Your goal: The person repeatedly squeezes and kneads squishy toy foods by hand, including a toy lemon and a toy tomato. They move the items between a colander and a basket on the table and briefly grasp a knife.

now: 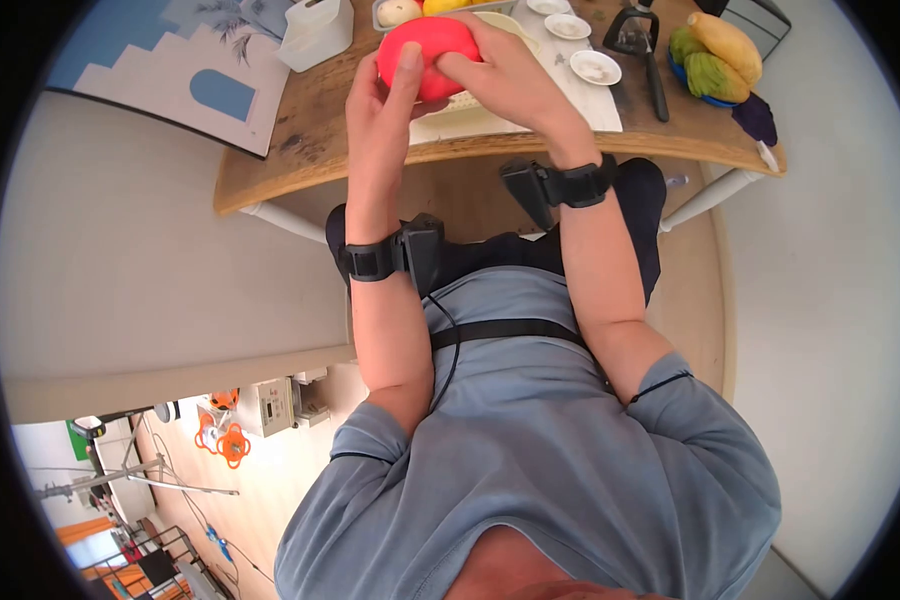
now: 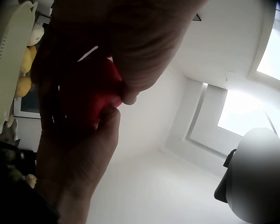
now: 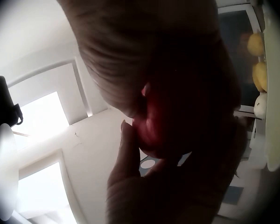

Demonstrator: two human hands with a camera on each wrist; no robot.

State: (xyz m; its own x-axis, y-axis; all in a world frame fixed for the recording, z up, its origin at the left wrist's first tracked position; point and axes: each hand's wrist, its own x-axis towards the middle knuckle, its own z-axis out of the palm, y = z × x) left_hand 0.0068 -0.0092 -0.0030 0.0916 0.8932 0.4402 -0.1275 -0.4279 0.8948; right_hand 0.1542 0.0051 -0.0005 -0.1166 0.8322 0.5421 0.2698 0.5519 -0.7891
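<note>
A smooth red, rounded object is held up between both hands above the near edge of the table. The left hand grips it from the left, thumb lying on its face. On the other side the right hand grips it, thumb pressed into the surface. In the left wrist view the red object is dark, with both thumbs close together on it. The right wrist view shows the red object between palms and fingers; most fingers behind it are hidden.
Beneath the hands is a pale yellow-green basket on a white cloth. White dishes and a black-handled tool lie to the right, near a blue bowl of yellow and green produce. A white bin stands left.
</note>
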